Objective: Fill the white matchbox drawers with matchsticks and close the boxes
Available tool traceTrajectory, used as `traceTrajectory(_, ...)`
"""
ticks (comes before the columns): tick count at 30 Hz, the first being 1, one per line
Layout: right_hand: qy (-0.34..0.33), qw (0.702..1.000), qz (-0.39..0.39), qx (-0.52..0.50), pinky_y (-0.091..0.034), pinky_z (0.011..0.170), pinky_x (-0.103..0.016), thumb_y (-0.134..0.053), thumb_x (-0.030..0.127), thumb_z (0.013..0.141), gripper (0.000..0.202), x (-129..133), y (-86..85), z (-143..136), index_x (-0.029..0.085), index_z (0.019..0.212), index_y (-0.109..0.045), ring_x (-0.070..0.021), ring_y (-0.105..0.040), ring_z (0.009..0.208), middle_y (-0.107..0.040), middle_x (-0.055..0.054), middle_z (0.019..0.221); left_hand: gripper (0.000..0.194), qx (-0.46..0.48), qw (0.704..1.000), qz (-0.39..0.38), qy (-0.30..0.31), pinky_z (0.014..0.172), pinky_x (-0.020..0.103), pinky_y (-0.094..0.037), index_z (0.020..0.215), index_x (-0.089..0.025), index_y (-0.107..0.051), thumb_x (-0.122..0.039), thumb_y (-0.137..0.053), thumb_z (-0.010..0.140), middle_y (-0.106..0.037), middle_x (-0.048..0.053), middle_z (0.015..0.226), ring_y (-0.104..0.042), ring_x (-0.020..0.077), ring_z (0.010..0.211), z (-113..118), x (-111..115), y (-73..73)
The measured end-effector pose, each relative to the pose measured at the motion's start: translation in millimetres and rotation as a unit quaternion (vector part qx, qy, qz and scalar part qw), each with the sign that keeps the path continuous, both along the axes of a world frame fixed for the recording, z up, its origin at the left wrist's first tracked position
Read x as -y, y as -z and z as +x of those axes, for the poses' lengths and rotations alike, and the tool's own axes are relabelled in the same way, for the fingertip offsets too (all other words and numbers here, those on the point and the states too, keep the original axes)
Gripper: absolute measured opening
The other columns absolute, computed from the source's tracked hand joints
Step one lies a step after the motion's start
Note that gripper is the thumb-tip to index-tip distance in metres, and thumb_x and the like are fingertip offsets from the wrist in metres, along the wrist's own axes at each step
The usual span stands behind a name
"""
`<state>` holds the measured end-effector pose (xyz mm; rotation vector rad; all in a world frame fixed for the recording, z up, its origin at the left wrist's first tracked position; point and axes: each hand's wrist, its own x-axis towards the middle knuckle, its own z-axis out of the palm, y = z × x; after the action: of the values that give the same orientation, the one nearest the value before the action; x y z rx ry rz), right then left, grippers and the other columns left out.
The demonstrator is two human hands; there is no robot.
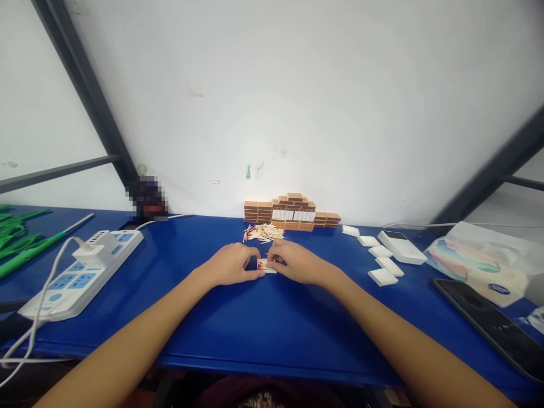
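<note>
Tray (269, 271) of matches (262, 264) on the worktop (255, 323), held at its left end by the left hand (232, 264), with the right hand (293, 262) at the matches, exact grip hidden. Could skid or spill under uneven pushing; could scatter the far pile (264, 232) through a knuckle bump.

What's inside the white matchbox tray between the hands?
Red-tipped matches show in the left part of the tray. The right hand's fingers cover the right part, so its contents and the tray's bottom can't be seen.
</note>
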<state>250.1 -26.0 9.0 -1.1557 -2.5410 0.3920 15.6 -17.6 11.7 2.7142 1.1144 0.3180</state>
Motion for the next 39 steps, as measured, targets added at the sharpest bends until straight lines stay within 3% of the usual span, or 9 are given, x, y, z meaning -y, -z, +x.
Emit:
traceTrajectory(27,0.023,0.999,0.033,0.017,-0.038,0.069,-0.026,-0.064,0.020,0.098,0.009,1.4,-9.6,1.0,0.017,0.090,-0.068,-0.0157,-0.058,0.081,-0.066,-0.005,0.093,0.037,-0.004,1.000,-0.003,0.001,0.060,0.028,-0.035,0.110,-0.023,-0.071,-0.054,-0.066,0.091,-0.069,0.000,0.074,-0.064,0.0179,0.068,0.0,-0.6,-1.1)
traceTrajectory(34,0.130,0.990,0.033,0.038,-0.035,0.065,-0.026,-0.068,0.021,0.093,0.009,-6.9,-9.6,9.6,0.018,0.085,-0.067,-0.0154,-0.059,0.076,-0.068,-0.004,0.087,0.037,-0.006,1.000,-0.005,-0.011,0.059,0.028,-0.032,0.109,-0.023,-0.072,-0.054,-0.067,0.089,-0.070,-0.001,0.072,-0.063,0.0176,0.065,1.0,-0.2,-1.3)
traceTrajectory(39,0.120,0.991,0.004,0.056,-0.036,0.066,-0.025,-0.066,0.024,0.095,0.011,-11.4,1.6,9.5,0.019,0.085,-0.067,-0.0159,-0.061,0.078,-0.070,-0.004,0.088,0.039,-0.007,1.000,-0.014,-0.015,0.057,0.028,-0.031,0.109,-0.024,-0.071,-0.055,-0.068,0.087,-0.069,-0.001,0.072,-0.062,0.0175,0.064,0.0,0.2,-4.1)
